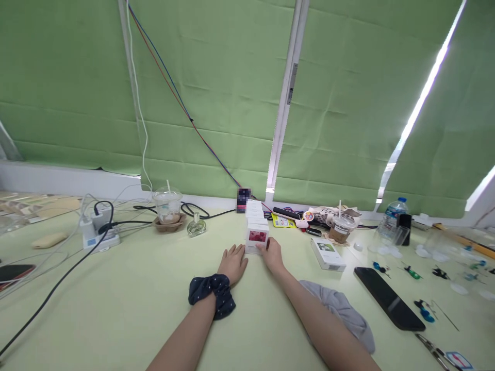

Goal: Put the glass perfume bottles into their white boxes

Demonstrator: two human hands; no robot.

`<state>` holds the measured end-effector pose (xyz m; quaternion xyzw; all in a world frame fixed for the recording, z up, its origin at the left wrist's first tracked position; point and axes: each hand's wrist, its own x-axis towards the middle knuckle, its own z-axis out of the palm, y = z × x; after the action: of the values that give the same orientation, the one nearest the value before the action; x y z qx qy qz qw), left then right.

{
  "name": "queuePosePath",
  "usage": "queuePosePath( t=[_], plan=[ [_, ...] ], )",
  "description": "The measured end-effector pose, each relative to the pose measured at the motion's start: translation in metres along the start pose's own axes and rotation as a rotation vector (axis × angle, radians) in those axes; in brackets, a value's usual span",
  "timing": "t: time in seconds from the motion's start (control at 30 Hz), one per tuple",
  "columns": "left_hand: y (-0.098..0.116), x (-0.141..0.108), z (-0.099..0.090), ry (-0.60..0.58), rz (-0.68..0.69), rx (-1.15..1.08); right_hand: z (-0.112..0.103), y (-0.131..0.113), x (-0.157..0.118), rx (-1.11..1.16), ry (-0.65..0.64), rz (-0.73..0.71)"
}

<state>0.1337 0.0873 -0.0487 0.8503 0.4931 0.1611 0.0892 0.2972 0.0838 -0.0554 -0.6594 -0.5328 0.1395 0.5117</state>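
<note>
A row of white cards (255, 210) stands upright on the pale table, one behind another. The front white card (257, 236) bears a red picture. At its lower right edge is my right hand (274, 256), with the thumb in front of the card and the fingers bent behind its side. My left hand (232, 265) lies flat on the table just left of the row, fingers stretched out and nothing under them that I can see. A dark dotted scrunchie (212, 293) circles my left wrist.
Right: a white box (327, 254), a black phone (389, 299), a grey cloth (340, 309), an iced drink (341, 228), a water bottle (395, 211) and pliers (431, 350). Left: a perfume bottle (196, 225), a plastic cup (168, 206) and a power strip (101, 238) with cables.
</note>
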Motion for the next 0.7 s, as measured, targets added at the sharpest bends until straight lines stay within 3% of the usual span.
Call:
queuePosePath(
  t=[0.43,0.57,0.7],
  plan=[
    [-0.006,0.004,0.003,0.008,0.008,-0.003,-0.002,0.002,0.001,-0.359,-0.129,0.030],
    [-0.005,0.005,0.001,0.009,0.009,0.004,-0.035,0.005,0.016,-0.361,-0.202,0.031],
    [-0.005,0.005,0.000,0.016,0.004,-0.005,-0.093,0.016,0.027,-0.427,-0.081,0.061]
  ],
)
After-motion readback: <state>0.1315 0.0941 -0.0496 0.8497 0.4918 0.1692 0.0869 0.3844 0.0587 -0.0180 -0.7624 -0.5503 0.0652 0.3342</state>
